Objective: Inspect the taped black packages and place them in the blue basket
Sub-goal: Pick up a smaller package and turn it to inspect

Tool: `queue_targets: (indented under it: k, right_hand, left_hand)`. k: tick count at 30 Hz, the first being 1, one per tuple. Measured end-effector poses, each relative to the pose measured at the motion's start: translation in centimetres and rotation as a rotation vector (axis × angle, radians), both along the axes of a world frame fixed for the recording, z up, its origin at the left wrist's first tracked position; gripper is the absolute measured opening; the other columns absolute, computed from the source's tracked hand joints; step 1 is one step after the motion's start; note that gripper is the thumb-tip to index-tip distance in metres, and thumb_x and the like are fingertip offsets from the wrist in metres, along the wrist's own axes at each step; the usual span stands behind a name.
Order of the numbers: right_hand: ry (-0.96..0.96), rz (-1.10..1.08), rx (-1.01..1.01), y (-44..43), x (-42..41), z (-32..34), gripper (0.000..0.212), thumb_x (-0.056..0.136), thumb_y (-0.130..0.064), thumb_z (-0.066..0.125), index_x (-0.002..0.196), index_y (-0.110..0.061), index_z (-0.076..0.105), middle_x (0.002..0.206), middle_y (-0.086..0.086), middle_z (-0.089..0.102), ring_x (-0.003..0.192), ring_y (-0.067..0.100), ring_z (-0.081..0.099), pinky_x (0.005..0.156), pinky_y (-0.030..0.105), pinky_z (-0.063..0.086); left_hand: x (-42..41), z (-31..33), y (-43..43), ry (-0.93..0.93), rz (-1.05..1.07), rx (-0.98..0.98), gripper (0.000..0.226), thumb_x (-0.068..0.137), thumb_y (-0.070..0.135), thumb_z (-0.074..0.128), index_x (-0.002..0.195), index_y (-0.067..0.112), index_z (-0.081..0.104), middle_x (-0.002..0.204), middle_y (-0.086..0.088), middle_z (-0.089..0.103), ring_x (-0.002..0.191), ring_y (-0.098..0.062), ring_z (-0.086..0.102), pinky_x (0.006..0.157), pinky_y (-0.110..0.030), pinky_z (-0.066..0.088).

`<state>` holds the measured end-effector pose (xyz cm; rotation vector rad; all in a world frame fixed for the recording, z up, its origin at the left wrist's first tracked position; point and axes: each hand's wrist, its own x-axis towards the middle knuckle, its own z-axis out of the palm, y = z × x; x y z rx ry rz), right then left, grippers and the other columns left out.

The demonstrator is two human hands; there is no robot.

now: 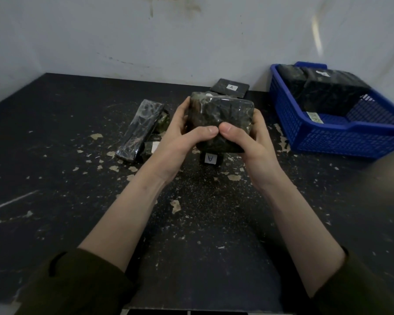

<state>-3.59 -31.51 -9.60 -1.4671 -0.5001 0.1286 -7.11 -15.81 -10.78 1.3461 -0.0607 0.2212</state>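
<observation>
Black bench [55, 155], paint flaked all over it, pale wall [100, 42] behind. Left of the pile, a long taped package [139, 130] lies flat on the bench at a slant, with smaller wrapped pieces [163, 120] tucked against its right side. Looks like unsorted stock waiting for a check. Left hand [180, 142] and right hand [253, 142] grip one taped black package [221, 123] between them, raised off the bench and tilted toward the camera. The fingers [184, 108] curl round its side edges, and both thumbs press on the near face, tips almost touching. My read: it's held up so the tape wrap can be seen and felt, i.e. inspection step, not placing yet. Below the hands a small package [210, 159] with an "A" label sits on the bench, and a flat package [230, 88], also labelled "A", lies at the back near the wall. Right side: blue basket [328, 142] on the bench, near the right hand but apart from it, so a short carry. Inside it, at least two black packages [328, 92] sit toward the far end, one with a white label, and a paper slip [314, 117] lies on the basket floor nearer the camera. Looks like room for the held one there.
</observation>
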Motion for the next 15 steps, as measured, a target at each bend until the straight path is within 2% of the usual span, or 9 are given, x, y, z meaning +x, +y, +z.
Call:
queue_targets:
  k: [4,7,9,11,13,15]
  right_hand:
    - [0.019,0.054,-0.004,-0.1,0.1,-0.1,0.084,0.067,-0.048,0.073,0.138,-0.015,0.045,0.129,0.006,0.062,0.120,0.022,0.062,0.102,0.043,0.052]
    - [0.018,0.027,0.013,0.1,0.1,-0.1,0.079,0.067,-0.048,0.072,0.135,-0.015,0.049,0.125,0.003,0.065,0.116,0.020,0.064,0.099,0.041,0.053]
    - [0.013,0.000,0.009,0.1,0.1,0.0,0.077,0.067,-0.051,0.075,0.132,-0.017,0.053,0.128,0.005,0.062,0.117,0.021,0.063,0.099,0.041,0.053]
    - [-0.008,-0.039,0.016,0.2,0.0,0.3,0.078,0.065,-0.062,0.079,0.129,-0.023,0.057,0.137,0.010,0.054,0.123,0.025,0.058,0.103,0.047,0.051]
    - [-0.082,-0.090,0.047,0.0,0.0,0.5,0.069,0.077,-0.056,0.072,0.133,-0.020,0.054,0.136,0.011,0.054,0.124,0.025,0.057,0.102,0.047,0.052]
    - [-0.138,-0.118,0.107,-0.2,0.3,0.5,0.055,0.093,-0.036,0.061,0.141,-0.016,0.044,0.128,0.007,0.057,0.116,0.019,0.061,0.095,0.042,0.056]
  left_hand:
    - [0.0,-0.1,-0.1,-0.038,0.105,0.018,0.101,0.053,0.035,0.079,0.144,0.020,0.039,0.127,-0.004,0.063,0.117,-0.018,0.063,0.093,-0.029,0.052]
    - [0.1,-0.3,0.0,-0.059,0.108,0.030,0.103,0.052,0.039,0.084,0.143,0.021,0.040,0.125,-0.003,0.063,0.114,-0.015,0.064,0.090,-0.027,0.052]
    - [0.0,-0.1,0.1,-0.076,0.090,0.021,0.116,0.048,0.056,0.089,0.145,0.018,0.038,0.132,-0.007,0.059,0.118,-0.016,0.062,0.090,-0.027,0.052]
    - [-0.2,0.3,0.2,-0.083,0.097,-0.034,0.114,0.053,0.073,0.079,0.144,0.013,0.042,0.137,-0.013,0.056,0.122,-0.021,0.058,0.092,-0.031,0.053]
    - [-0.1,0.6,0.3,-0.093,0.153,-0.087,0.092,0.067,0.065,0.076,0.135,0.009,0.051,0.129,-0.011,0.062,0.117,-0.021,0.059,0.095,-0.035,0.052]
    - [-0.1,0.7,0.5,-0.094,0.257,-0.137,0.063,0.076,0.037,0.080,0.126,0.006,0.058,0.112,-0.001,0.069,0.108,-0.015,0.064,0.094,-0.034,0.052]
